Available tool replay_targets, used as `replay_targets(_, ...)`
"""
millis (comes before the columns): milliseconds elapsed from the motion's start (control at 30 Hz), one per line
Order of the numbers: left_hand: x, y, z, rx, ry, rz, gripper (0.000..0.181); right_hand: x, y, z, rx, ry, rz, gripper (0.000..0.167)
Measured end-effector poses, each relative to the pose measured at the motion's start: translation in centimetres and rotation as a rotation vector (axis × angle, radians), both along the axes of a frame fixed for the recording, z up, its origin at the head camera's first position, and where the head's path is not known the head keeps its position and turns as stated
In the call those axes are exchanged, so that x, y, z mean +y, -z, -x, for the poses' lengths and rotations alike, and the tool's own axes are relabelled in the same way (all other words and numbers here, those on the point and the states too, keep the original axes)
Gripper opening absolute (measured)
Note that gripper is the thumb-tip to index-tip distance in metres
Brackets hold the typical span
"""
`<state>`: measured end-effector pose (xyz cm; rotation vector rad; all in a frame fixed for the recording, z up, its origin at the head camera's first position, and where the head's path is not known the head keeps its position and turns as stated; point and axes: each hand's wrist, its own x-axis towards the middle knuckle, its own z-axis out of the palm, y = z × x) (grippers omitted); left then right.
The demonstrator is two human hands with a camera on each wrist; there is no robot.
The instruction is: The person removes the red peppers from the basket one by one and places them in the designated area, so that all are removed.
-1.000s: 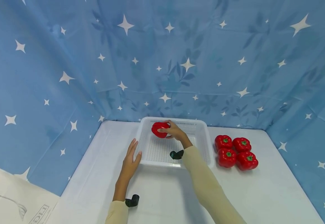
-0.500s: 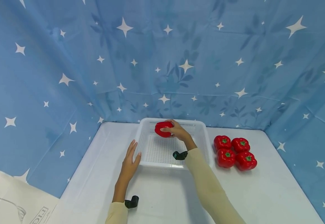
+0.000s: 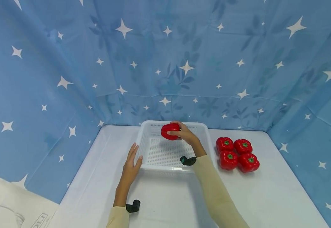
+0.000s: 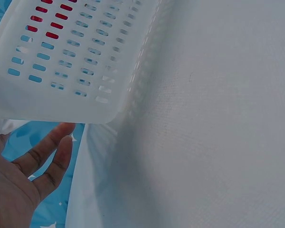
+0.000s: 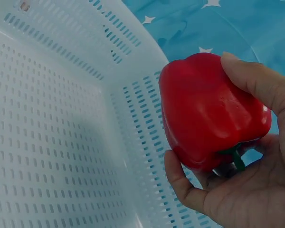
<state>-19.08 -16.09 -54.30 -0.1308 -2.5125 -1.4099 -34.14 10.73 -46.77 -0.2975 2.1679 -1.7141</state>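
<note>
A red bell pepper (image 3: pixel 169 131) is gripped by my right hand (image 3: pixel 186 132) above the far part of a white perforated basket (image 3: pixel 177 168). In the right wrist view, thumb and fingers curl round the pepper (image 5: pixel 209 109), its green stem toward the palm, with the basket floor (image 5: pixel 47 142) below it. My left hand (image 3: pixel 130 167) is at the basket's near left side, fingers extended. In the left wrist view the left hand (image 4: pixel 33 175) has its fingertips at the basket's edge (image 4: pixel 61 111); whether they touch it I cannot tell. Red shows through the basket's slots.
Several red bell peppers (image 3: pixel 228 160) with green stems stand grouped on the white table (image 3: pixel 165 196), right of the basket. A blue star-patterned curtain (image 3: pixel 165 63) hangs behind and at the sides. Printed white material (image 3: pixel 14 199) lies at the lower left.
My right hand, holding the bell pepper, has moved slightly right over the basket. The left hand stays by the basket's left side. The whole head view has shifted a little.
</note>
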Motion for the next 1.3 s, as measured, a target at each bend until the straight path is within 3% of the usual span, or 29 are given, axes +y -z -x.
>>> replay_targets(333, -0.2, 0.0, 0.1, 0.014, -0.004, 0.001, 0.058, 1.1, -0.3, -1.2, 0.022, 0.102, 0.043, 0.079)
replay_targets(567, -0.2, -0.2, 0.2, 0.005, -0.007, -0.010, 0.058, 2.3, -0.1, -2.6, 0.114, 0.170, 0.168, 0.073)
replay_targets(867, -0.3, -0.4, 0.2, 0.003, 0.003, -0.016, 0.058, 3.6, 0.4, -4.9, 0.139, 0.212, 0.362, 0.069)
replay_targets(1167, -0.2, 0.0, 0.1, -0.006, 0.008, -0.027, 0.058, 4.8, 1.0, -7.1, 0.210, 0.321, 0.299, 0.076)
replay_targets(1300, -0.2, 0.0, 0.0, -0.015, 0.013, -0.026, 0.059, 5.5, 1.1, -8.3, 0.218, 0.385, 0.322, 0.077)
